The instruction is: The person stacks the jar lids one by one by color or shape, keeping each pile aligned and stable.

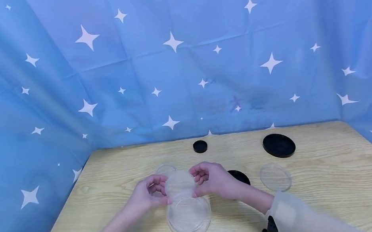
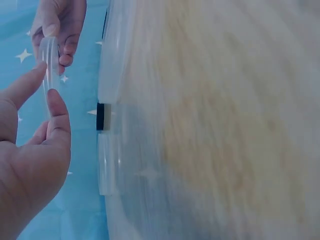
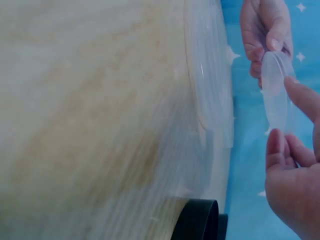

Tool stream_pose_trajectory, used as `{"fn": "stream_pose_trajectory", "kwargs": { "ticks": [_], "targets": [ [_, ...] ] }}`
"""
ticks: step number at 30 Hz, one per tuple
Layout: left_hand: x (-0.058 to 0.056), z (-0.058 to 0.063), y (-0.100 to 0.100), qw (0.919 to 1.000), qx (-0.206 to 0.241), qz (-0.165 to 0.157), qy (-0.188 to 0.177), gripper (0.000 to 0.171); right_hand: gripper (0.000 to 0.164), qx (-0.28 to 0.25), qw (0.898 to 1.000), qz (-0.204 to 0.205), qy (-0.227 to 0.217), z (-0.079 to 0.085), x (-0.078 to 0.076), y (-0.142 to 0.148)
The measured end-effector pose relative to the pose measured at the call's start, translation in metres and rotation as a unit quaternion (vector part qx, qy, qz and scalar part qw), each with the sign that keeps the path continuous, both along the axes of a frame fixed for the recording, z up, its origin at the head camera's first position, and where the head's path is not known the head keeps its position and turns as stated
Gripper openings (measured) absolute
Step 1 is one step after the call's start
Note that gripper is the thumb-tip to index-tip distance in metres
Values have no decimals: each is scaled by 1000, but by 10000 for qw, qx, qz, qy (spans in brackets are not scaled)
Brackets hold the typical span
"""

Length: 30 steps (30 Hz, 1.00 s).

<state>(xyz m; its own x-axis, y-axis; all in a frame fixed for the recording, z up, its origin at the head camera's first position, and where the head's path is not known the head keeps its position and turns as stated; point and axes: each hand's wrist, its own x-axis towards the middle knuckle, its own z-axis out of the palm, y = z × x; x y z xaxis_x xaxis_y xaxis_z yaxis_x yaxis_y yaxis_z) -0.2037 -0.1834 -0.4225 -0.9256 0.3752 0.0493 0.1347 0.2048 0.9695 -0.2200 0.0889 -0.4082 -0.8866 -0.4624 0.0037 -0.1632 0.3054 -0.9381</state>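
Between both hands, a clear round shallow dish or lid (image 1: 179, 182) is held up off the table. My left hand (image 1: 152, 193) pinches its left edge with thumb and fingers. On the opposite edge, the thumb and fingers of my right hand (image 1: 211, 180) pinch it too. Side-on in the left wrist view, the clear dish (image 2: 50, 57) looks thin, and the right wrist view shows the clear dish (image 3: 274, 95) tilted with both hands at its rim. Below it on the table lies a larger clear round container (image 1: 190, 225), partly overlapped by the held piece.
Behind my left hand sits a small clear dish (image 1: 165, 169). A small black round piece (image 1: 200, 146) stands farther back. Rightward lie a big black disc (image 1: 279, 145), a clear disc (image 1: 275, 177) and another black disc (image 1: 240, 177), partly hidden by my right hand. A starred blue curtain (image 1: 150, 69) backs the table.
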Motion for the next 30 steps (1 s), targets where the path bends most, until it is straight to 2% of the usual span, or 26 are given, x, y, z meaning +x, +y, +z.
{"fn": "stream_pose_trajectory", "kwargs": {
  "ticks": [6,13,19,30],
  "targets": [
    [15,1,2,9996,-264,-30,70,64,59,227,9994,47,241,-3,14,2],
    [26,-2,-2,9997,-200,-88,97,62,55,338,9983,141,457,-6,24,0],
    [31,-4,-5,9997,-238,-68,60,60,55,436,9978,160,469,-5,28,-2],
    [35,-9,-5,9995,-160,-279,-78,64,54,567,9959,282,653,-8,34,-1]
  ]
}}
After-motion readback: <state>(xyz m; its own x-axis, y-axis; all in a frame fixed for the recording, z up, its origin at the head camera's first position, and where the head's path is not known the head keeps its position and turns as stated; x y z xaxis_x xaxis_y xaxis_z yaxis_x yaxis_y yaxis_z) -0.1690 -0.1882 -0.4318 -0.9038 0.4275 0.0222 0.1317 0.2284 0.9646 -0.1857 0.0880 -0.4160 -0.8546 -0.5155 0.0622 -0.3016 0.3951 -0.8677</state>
